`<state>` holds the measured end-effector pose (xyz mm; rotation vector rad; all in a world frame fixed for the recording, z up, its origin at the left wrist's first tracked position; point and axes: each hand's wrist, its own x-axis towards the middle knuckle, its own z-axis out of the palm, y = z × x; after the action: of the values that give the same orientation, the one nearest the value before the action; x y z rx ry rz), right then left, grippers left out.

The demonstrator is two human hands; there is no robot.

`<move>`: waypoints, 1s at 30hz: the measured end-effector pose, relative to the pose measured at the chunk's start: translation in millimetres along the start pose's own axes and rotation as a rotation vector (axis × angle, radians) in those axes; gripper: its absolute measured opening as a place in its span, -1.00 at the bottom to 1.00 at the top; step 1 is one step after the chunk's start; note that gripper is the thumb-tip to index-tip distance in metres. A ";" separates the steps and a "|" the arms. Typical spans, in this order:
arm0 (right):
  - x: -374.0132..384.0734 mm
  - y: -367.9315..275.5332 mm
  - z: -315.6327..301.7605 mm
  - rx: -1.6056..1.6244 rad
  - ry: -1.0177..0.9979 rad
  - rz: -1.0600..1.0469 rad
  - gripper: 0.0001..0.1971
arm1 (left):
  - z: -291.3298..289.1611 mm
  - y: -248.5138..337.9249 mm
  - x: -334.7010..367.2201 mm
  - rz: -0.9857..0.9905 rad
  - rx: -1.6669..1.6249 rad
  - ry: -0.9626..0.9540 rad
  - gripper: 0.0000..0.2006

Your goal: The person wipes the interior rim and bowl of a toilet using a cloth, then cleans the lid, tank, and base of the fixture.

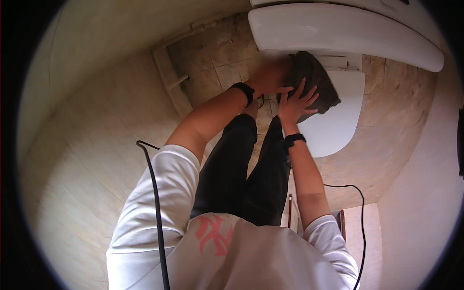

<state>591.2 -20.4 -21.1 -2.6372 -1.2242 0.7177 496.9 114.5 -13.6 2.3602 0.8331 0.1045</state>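
Dark item: a dark brown, soft-looking item with a creased surface (320, 76), cloth or bag, I cannot tell which; it sits toward 2 o'clock in the head view, between the two hands and over part of the white panel.
Right hand: the bare right hand (296, 100), toward 2 o'clock, lies against the near face of the dark item, its fingers spread apart and not closed around it.
Left hand: the bare left hand (269, 78), toward 1 o'clock, reaches the dark item's left edge; blur hides its fingers, so I cannot tell whether they clamp it.
Wrists: a black band (244, 93) circles the left wrist and a matching black strap (295, 139) the right.
White panel: a smooth white panel with a rounded end (336, 133), like a toilet lid, at 3 o'clock, partly covered by the dark item.
White slab: a long, curved, glossy white slab (343, 28), between 1 and 2 o'clock, beyond the dark item.
Floor: brownish-beige stone-look tiles (227, 72) toward 12 o'clock.
Clothing: black trousers (222, 166) near the centre; a white short-sleeved shirt with a pink print (261, 256) at 6 o'clock.
Cables: a thin black cable (157, 208) at 8 o'clock, another black cord (363, 212) at 4 o'clock.
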 end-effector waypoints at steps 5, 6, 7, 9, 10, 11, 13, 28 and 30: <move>60.1 2.2 -18.9 -0.188 0.111 -0.273 -0.32 | 11.4 -0.5 18.5 -0.248 0.172 0.158 -0.21; 67.6 3.7 -24.8 -0.231 0.066 -0.328 -0.33 | 13.2 -0.8 22.8 -0.257 0.171 0.156 -0.21; 71.3 4.9 -26.9 -0.231 0.058 -0.334 -0.33 | 14.4 -1.7 27.3 -0.247 0.117 0.174 -0.27; 79.3 5.4 -28.1 -0.263 0.065 -0.354 -0.36 | 13.9 0.2 33.4 -0.235 0.060 0.197 -0.32; 75.4 7.6 -30.2 -0.249 0.123 -0.398 -0.41 | 13.1 2.0 34.1 -0.279 -0.008 0.098 -0.37; 71.6 8.8 -31.2 -0.250 0.119 -0.402 -0.41 | 11.6 4.3 34.6 -0.322 -0.080 -0.002 -0.42; 67.9 20.6 -31.7 -0.134 0.133 -0.368 -0.46 | 3.8 22.3 41.8 -0.401 -0.096 -0.077 -0.44; -7.5 42.9 -76.2 0.409 0.054 -0.194 -0.63 | 30.4 58.0 -7.5 -0.317 -0.137 0.164 -0.20; -21.4 53.6 -82.8 0.437 0.054 -0.090 -0.65 | 38.5 88.7 -9.3 -0.324 -0.006 0.181 -0.18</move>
<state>655.6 -66.2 41.8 -2.2170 -1.0249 0.7884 547.7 34.8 8.6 2.2005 1.2878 0.1868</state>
